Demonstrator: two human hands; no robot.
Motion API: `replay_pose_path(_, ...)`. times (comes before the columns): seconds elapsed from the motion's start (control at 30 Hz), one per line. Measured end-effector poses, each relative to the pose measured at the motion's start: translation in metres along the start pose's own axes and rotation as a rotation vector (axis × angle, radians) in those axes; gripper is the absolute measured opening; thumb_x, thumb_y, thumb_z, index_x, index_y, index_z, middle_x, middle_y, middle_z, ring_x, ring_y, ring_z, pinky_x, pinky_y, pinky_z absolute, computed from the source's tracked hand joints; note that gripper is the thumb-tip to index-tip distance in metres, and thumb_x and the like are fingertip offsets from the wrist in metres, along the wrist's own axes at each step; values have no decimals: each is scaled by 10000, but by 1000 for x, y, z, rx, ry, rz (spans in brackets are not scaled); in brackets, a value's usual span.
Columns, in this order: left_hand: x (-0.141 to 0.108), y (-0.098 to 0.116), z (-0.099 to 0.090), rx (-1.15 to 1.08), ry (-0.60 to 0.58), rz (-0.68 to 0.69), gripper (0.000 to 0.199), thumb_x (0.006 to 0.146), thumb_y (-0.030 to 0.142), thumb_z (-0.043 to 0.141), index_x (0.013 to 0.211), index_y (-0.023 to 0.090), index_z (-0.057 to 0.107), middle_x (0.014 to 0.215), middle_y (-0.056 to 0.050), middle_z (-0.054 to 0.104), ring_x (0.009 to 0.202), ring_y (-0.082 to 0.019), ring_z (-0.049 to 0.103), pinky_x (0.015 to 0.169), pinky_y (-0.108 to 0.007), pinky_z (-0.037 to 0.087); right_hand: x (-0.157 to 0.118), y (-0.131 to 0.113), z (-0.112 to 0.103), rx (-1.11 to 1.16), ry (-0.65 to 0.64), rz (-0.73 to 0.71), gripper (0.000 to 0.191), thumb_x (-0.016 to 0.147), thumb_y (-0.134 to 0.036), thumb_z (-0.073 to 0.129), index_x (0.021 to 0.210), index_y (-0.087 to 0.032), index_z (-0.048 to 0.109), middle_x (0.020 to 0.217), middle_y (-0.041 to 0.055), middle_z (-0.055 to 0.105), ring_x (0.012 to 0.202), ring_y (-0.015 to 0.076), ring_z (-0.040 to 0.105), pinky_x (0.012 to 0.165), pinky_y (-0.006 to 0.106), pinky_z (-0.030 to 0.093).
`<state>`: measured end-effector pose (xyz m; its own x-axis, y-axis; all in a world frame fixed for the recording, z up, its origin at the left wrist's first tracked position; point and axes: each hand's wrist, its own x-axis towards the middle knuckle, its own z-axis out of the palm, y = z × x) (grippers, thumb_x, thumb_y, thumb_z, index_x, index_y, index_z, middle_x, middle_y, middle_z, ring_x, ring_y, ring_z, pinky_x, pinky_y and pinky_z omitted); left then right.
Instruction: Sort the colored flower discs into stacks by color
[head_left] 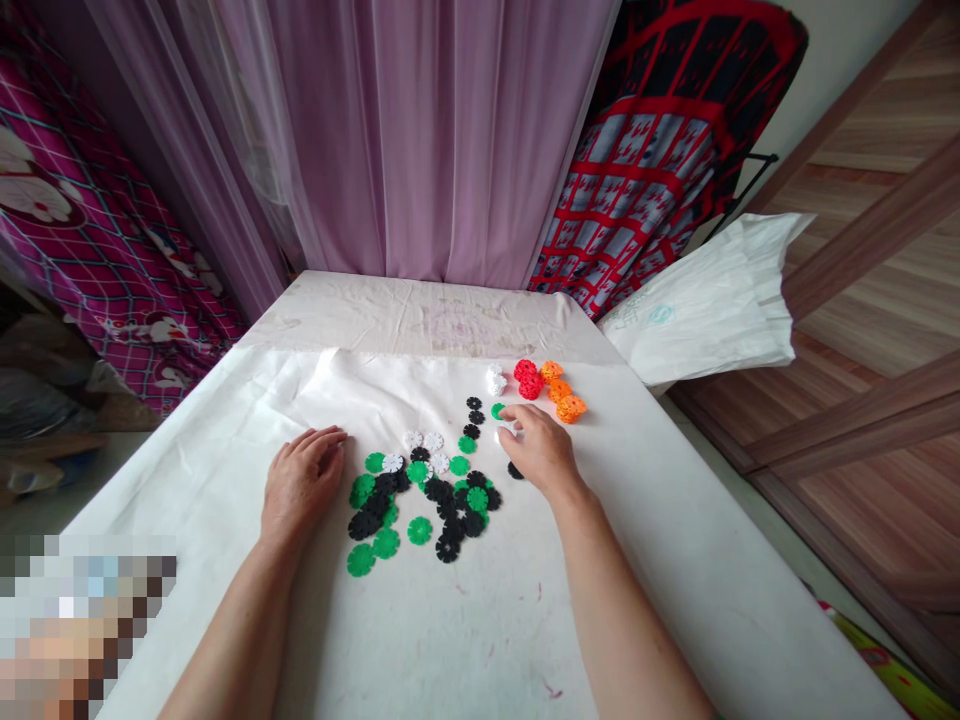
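Black snowflake-shaped discs (448, 541), green discs (419, 530) and a few white discs (433, 441) lie loosely piled on the white-covered table. My left hand (304, 480) rests on the cloth left of the pile, fingers curled together; whether anything is under them is hidden. My right hand (536, 445) is at the pile's upper right, thumb and index finger apart. Its index fingertip is at a green disc (498, 411), and a white disc (504, 435) shows near the thumb. Several black discs (474, 403) form a short line left of that hand.
Behind my right hand stand clusters of white (496, 380), red (529, 380) and orange discs (560, 390). A white bag (712, 300) is beyond the table's right edge. Purple curtains (420, 140) hang behind the table (450, 620).
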<state>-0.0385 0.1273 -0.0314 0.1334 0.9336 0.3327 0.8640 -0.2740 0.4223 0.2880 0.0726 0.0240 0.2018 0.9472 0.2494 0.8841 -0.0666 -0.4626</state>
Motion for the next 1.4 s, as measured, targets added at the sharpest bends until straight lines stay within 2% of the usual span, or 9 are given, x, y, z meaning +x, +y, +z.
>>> replay_pose_path(0.2, 0, 1, -1, 1, -23, -11, 417, 890, 398, 393, 1066, 222, 726, 1220, -67, 715, 1214, -299, 596, 1043, -471, 446, -23, -59, 24, -72, -247, -332, 196, 884, -192, 576, 952, -247, 752, 1071, 41, 707, 1016, 212, 579, 891, 334, 443)
replay_pose_path(0.3, 0, 0, -1, 1, -20, -7, 417, 895, 398, 389, 1068, 221, 724, 1221, -67, 714, 1217, -297, 594, 1039, -470, 448, -34, -70, 38, -99, -278, -397, 209, 892, -191, 579, 956, -272, 761, 1132, 38, 684, 1043, 218, 554, 885, 350, 431)
replay_pose_path(0.4, 1, 0, 0, 4, -23, -5, 408, 894, 390, 394, 1071, 226, 723, 1220, -62, 715, 1215, -291, 596, 1039, -465, 448, -37, -70, 44, -66, -290, -464, 244, 888, -169, 575, 966, -301, 765, 1147, 20, 674, 1056, 209, 544, 899, 345, 421)
replay_pose_path(0.6, 1, 2, -1, 8, -27, -8, 403, 894, 377, 397, 1076, 225, 722, 1229, -66, 712, 1212, -290, 599, 1042, -478, 445, -35, -67, 42, -123, -251, -369, 305, 907, -143, 518, 1074, -269, 739, 1183, 53, 657, 1052, 220, 528, 874, 352, 426)
replay_pose_path(0.77, 0, 4, -2, 6, -36, -17, 402, 897, 375, 396, 1077, 221, 721, 1243, -66, 706, 1232, -294, 587, 1052, -478, 438, -37, -68, 45, -94, -297, -461, 342, 898, -120, 522, 1054, -327, 744, 1205, 16, 651, 1095, 218, 520, 899, 354, 418)
replay_pose_path(0.9, 0, 4, -2, 3, -34, -19, 393, 902, 369, 398, 1077, 225, 719, 1244, -57, 706, 1235, -289, 585, 1063, -473, 431, -34, -71, 40, -77, -313, -403, 279, 910, -142, 524, 1038, -273, 735, 1104, 30, 691, 1035, 202, 561, 901, 334, 427)
replay_pose_path(0.97, -1, 5, -2, 6, -31, -18, 389, 903, 366, 398, 1073, 227, 720, 1246, -55, 705, 1231, -288, 587, 1063, -473, 430, -35, -74, 39, -103, -302, -338, 219, 900, -211, 573, 1073, -232, 706, 1051, 54, 700, 1022, 220, 574, 885, 344, 435)
replay_pose_path(1.07, -1, 5, -2, 14, -30, -18, 383, 902, 366, 401, 1074, 235, 718, 1246, -54, 705, 1225, -284, 590, 1060, -473, 431, -37, -80, 42, -146, -297, -295, 242, 863, -272, 635, 1094, -205, 666, 1031, 72, 697, 1023, 246, 581, 851, 359, 440)
replay_pose_path(1.4, -1, 2, -2, 10, -28, 0, 376, 898, 367, 408, 1067, 242, 719, 1244, -58, 705, 1216, -275, 593, 1047, -458, 431, -38, -83, 51, -159, -269, -342, 169, 876, -266, 616, 1029, -222, 670, 994, 71, 697, 988, 237, 591, 813, 348, 422)
